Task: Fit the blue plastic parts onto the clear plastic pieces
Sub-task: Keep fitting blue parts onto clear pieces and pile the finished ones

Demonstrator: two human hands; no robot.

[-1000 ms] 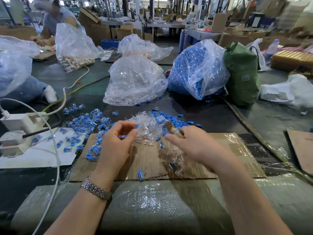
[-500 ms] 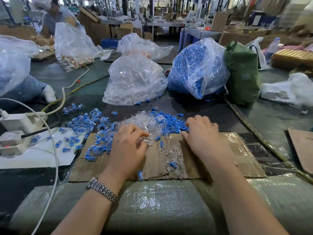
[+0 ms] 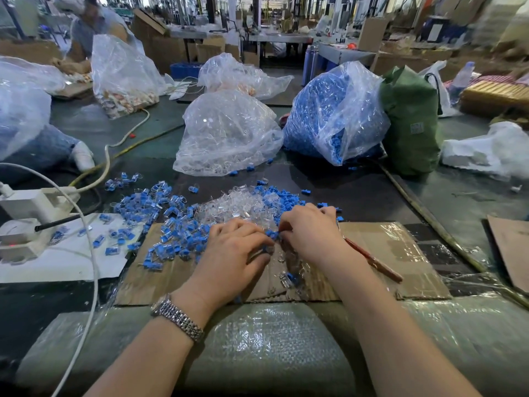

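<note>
2 hands work over the cardboard sheet [image 3: 400,253] at the near edge of the worktop. The left hand [image 3: 232,253], with a watch [image 3: 177,316] on its wrist, and the right hand [image 3: 309,233] meet fingertip to fingertip, both pinching 1 blue part [image 3: 271,234] between them; whether a clear piece is there too I cannot tell. Half a second ago the hands lay apart, flat on the piles; now they have come together. A red stick [image 3: 372,260] pokes out from under the right hand. Beyond the fingers lies 1 heap of clear pieces [image 3: 234,207], with loose blue parts [image 3: 286,196] at its right and fitted pieces [image 3: 160,213] too many to count at its left. At the far edge stand 2 bags: 1 of clear pieces [image 3: 226,133], 1 of blue parts [image 3: 332,116].
</note>
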